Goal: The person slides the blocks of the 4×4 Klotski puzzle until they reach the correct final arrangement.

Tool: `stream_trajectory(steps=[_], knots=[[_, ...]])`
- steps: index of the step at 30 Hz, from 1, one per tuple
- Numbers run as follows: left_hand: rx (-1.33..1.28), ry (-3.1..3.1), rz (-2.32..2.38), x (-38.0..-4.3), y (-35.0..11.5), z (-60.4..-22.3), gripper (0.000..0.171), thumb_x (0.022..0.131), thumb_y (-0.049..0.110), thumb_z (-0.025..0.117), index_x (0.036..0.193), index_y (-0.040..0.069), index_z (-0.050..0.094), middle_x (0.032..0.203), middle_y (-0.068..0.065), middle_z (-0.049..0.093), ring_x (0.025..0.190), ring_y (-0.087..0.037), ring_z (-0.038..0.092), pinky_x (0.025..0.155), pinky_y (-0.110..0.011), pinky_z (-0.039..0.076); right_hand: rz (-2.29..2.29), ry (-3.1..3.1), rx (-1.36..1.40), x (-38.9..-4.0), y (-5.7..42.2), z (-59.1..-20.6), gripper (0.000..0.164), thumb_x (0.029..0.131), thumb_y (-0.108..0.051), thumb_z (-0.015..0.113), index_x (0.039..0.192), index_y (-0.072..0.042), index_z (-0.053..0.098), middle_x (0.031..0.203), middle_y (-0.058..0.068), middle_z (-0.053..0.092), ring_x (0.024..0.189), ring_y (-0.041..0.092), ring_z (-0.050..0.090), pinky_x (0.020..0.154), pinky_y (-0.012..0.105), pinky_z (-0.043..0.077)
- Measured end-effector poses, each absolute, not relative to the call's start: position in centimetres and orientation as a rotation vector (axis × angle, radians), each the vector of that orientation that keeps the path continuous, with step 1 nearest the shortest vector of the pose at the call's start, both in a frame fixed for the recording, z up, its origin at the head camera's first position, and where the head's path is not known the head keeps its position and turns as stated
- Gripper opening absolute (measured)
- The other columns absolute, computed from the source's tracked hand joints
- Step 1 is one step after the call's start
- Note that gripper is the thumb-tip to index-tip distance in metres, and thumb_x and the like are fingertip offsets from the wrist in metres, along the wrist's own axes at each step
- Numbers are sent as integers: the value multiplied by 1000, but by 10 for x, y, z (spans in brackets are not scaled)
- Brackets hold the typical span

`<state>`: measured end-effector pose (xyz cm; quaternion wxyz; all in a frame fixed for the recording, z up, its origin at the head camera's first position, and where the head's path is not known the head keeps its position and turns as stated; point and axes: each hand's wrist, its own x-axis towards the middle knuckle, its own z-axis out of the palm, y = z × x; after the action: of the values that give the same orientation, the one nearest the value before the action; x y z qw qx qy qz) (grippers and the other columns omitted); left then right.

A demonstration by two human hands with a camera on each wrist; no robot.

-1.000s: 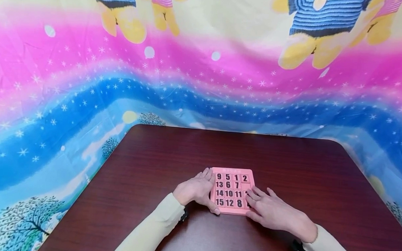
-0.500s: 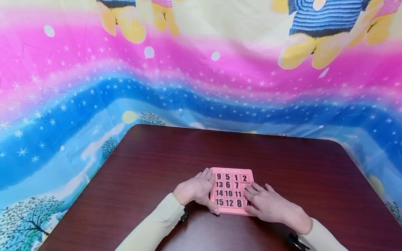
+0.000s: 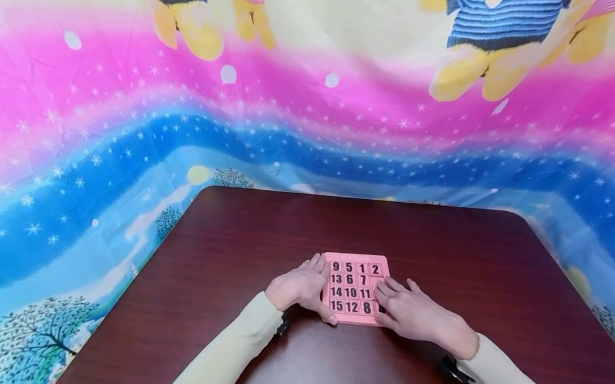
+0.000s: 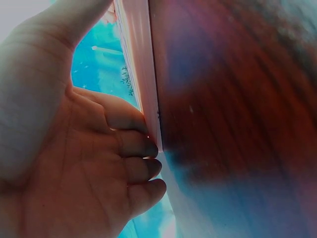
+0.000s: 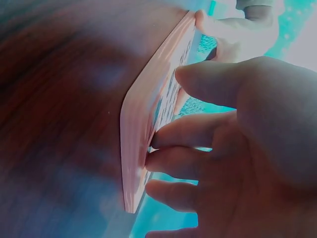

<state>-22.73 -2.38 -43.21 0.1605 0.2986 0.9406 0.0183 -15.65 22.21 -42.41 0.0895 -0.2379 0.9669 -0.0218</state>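
A pink number slide puzzle (image 3: 352, 293) lies flat on the table, its square tiles marked with black numbers. The top row reads 9, 5, 1, 2. My left hand (image 3: 301, 287) rests along its left side, fingers extended at the far part and thumb at the near left corner. In the left wrist view, those fingertips meet the side of the pink frame (image 4: 141, 59). My right hand (image 3: 417, 313) lies over the right column with fingers spread, hiding some tiles there. From the right wrist, its middle fingertips (image 5: 157, 159) touch the puzzle's face near the raised rim.
The dark red-brown wooden table (image 3: 245, 235) has rounded far corners. Behind it hangs a colourful cloth (image 3: 290, 101) printed with snowflakes, trees and bears. Each wrist carries a black strap, the right one (image 3: 456, 369) showing more plainly below the cream sleeve.
My right hand has shifted slightly left, its fingers farther over the right column. My left hand stays in place on the puzzle. The head view has tilted slightly down.
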Motion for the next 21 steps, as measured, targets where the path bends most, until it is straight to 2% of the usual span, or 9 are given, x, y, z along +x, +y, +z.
stream_trajectory(steps=[3, 10, 21], knots=[[857, 2688, 52, -227, -24, -432, 131, 63, 73, 77, 155, 0, 19, 165, -18, 13, 154, -29, 13, 126, -38, 19, -51, 2881, -716, -154, 221, -422, 58, 95, -40, 60, 140, -5, 53, 149, 16, 49, 144, 37, 36, 109, 72, 29], [875, 2697, 36, -228, -23, -430, 131, 64, 74, 75, 156, 0, 18, 164, -19, 12, 154, -29, 12, 126, -37, 19, 3, 2919, -780, -140, 219, -418, 57, 92, -41, 63, 134, -3, 58, 141, 16, 57, 137, 37, 46, 106, 72, 34], [864, 2690, 40, -227, -25, -432, 132, 64, 74, 76, 156, 0, 17, 165, -18, 10, 154, -28, 11, 126, -36, 18, -46, 2901, -711, -159, 221, -426, 58, 95, -41, 60, 139, -3, 54, 147, 16, 51, 142, 39, 38, 107, 72, 32]])
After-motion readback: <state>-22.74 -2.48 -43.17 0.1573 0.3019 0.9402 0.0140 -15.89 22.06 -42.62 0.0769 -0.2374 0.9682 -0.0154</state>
